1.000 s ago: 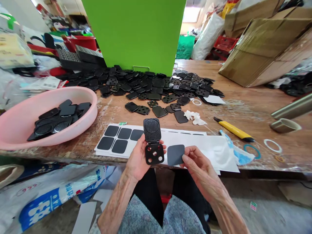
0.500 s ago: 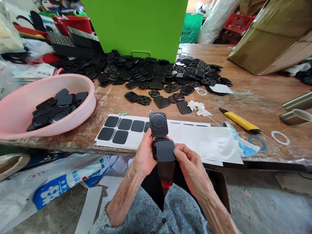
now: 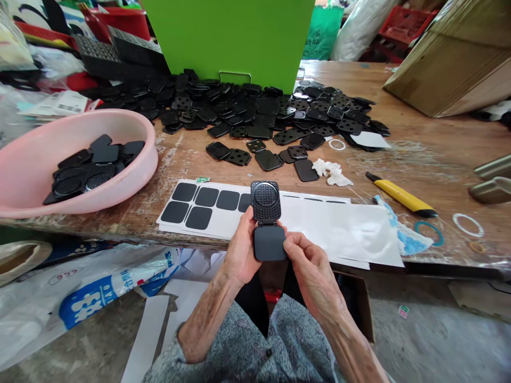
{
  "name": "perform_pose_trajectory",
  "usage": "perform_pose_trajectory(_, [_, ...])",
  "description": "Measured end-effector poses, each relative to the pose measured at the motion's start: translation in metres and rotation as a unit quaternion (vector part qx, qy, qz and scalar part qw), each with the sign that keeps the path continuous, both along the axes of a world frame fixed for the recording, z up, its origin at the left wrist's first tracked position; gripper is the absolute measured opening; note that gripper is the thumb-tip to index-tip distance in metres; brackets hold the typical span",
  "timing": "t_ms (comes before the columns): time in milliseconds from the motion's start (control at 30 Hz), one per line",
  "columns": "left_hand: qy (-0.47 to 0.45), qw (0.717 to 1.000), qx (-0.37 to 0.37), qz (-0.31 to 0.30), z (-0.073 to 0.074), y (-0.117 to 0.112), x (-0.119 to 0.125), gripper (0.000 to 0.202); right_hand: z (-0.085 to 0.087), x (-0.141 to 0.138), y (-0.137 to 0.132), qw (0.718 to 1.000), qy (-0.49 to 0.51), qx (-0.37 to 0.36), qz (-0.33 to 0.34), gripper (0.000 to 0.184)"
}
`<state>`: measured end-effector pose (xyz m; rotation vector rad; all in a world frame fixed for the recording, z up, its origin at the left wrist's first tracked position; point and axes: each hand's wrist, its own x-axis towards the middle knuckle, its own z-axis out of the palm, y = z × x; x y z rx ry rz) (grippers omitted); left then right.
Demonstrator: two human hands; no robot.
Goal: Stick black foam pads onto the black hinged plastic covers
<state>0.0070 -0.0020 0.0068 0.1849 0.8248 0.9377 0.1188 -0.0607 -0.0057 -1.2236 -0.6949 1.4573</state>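
The left grip closes around a hinged black plastic case, while the right grip pinches a dark grey square pad onto its lower half, beside a white sheet of matching pads.

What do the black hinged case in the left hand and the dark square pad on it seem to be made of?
The black hinged case looks like moulded hard plastic, lightly glossy, since its waffle-grid lid keeps crisp edges and catches light. The dark square pad looks like matte rubber or foam sheet: dull surface, no shine; the look cannot settle which.
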Motion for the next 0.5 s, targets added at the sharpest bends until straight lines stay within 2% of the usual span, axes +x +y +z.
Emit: perform_pose_trajectory(500, [-0.002, 1.0, 0.012, 0.011, -0.0036, -0.0015, -0.0016, 0.046, -0.0034, -0.0007, 0.0, 0.999, -0.043, -0.001, -0.013, 0.029])
